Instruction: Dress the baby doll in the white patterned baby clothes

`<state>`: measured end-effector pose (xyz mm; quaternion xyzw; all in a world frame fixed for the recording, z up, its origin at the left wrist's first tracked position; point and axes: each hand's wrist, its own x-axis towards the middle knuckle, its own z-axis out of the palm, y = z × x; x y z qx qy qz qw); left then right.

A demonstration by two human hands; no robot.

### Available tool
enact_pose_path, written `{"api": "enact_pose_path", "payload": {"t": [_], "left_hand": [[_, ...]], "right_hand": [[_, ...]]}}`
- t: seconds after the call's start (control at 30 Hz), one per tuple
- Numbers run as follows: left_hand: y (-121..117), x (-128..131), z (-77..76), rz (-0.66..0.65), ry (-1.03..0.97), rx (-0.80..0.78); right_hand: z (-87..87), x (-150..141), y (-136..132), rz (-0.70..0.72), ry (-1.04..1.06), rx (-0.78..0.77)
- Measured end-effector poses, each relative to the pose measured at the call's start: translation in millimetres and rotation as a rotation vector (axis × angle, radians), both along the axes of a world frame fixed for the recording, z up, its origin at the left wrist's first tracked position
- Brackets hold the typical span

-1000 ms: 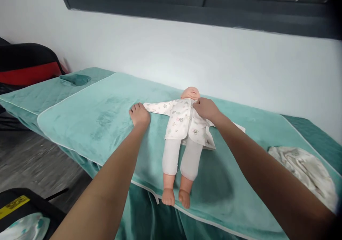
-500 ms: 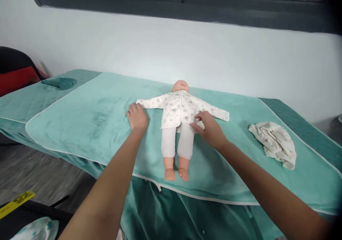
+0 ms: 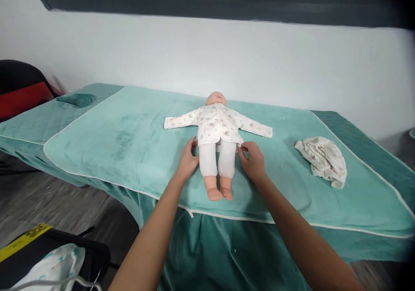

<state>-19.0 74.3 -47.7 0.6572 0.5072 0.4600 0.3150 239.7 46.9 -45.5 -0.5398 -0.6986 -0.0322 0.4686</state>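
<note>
A baby doll (image 3: 216, 146) lies face up on a teal towel (image 3: 129, 152), arms spread, in a white printed jacket (image 3: 218, 126) and white trousers. My left hand (image 3: 188, 161) rests at the doll's left hip, fingers touching the jacket's lower hem. My right hand (image 3: 253, 160) is at the other hip, its fingers pinched on the hem's corner there. Both hands flank the doll's legs.
A crumpled printed cloth (image 3: 322, 159) lies on the towel to the right. The towel covers a padded bed against a white wall. A black and red chair (image 3: 22, 90) stands at far left. A dark bin with cloth (image 3: 55, 260) sits at the lower left floor.
My left hand moved from beside the doll's sleeve to its hip. My right hand slid from the chest down to the jacket's lower hem. The jacket now lies closed and flat.
</note>
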Motion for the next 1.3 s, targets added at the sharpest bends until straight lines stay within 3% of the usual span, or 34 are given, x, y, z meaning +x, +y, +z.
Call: {"api": "enact_pose_path", "payload": {"t": [0.13, 0.37, 0.53, 0.77, 0.9, 1.07, 1.3], "left_hand": [[-0.4, 3.0, 2.1, -0.041, 0.034, -0.020], [-11.2, 23.5, 6.0, 0.214, 0.360, 0.137], [-18.9, 19.4, -4.4, 0.414, 0.224, 0.131], [-8.7, 15.9, -4.0, 0.276, 0.211, 0.107], [-6.1, 19.7, 1.4, 0.344, 0.326, 0.100], [-13.2, 23.6, -0.3, 0.499, 0.288, 0.102], [-18.7, 24.5, -3.2, 0.532, 0.214, 0.130]], "right_hand": [[0.4, 1.3, -5.0, -0.034, 0.150, -0.020], [-7.3, 7.2, 8.4, -0.056, 0.214, 0.026], [-6.6, 8.5, 10.2, 0.001, 0.178, -0.014], [-3.2, 5.5, 4.5, -0.015, 0.221, -0.066], [-3.3, 3.4, 4.8, 0.031, 0.182, -0.098], [-2.6, 3.5, 1.8, 0.008, 0.282, -0.050], [-2.0, 6.9, 0.4, 0.082, 0.310, -0.025]]}}
